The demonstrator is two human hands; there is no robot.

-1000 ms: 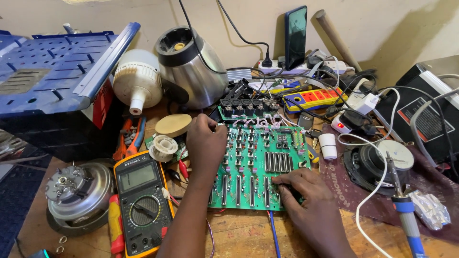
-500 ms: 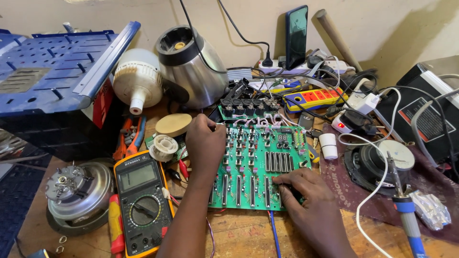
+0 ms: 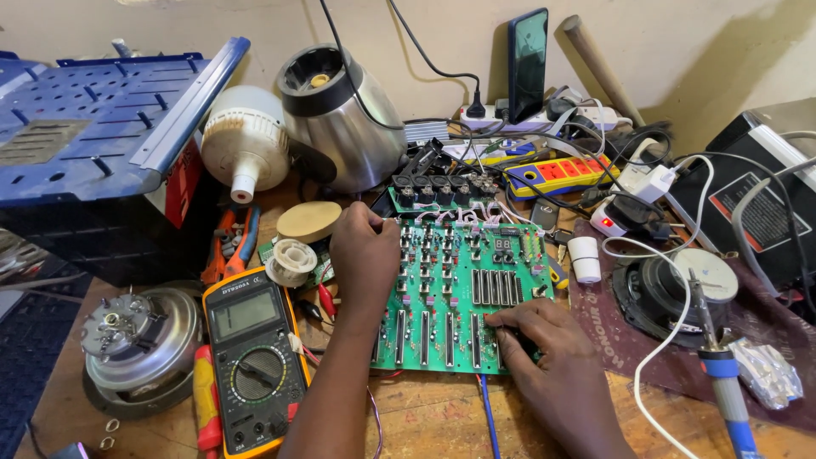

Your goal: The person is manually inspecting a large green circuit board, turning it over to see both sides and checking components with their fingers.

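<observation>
A green circuit board [image 3: 450, 285] with several sliders and small knobs lies flat on the wooden bench. My left hand [image 3: 364, 255] rests on its left edge, fingers curled around the upper left corner. My right hand [image 3: 544, 344] presses on the board's lower right corner, fingers bent over the edge. A smaller dark board with several black sockets [image 3: 438, 191] joins the far side through white wires.
A yellow multimeter [image 3: 251, 357] lies left of the board, a motor [image 3: 136, 336] beyond it. A blue toolbox [image 3: 93, 144], steel jug [image 3: 340, 119] and white bulb [image 3: 246, 140] stand behind. A soldering iron [image 3: 722, 374], speaker [image 3: 671, 289] and power strips sit right.
</observation>
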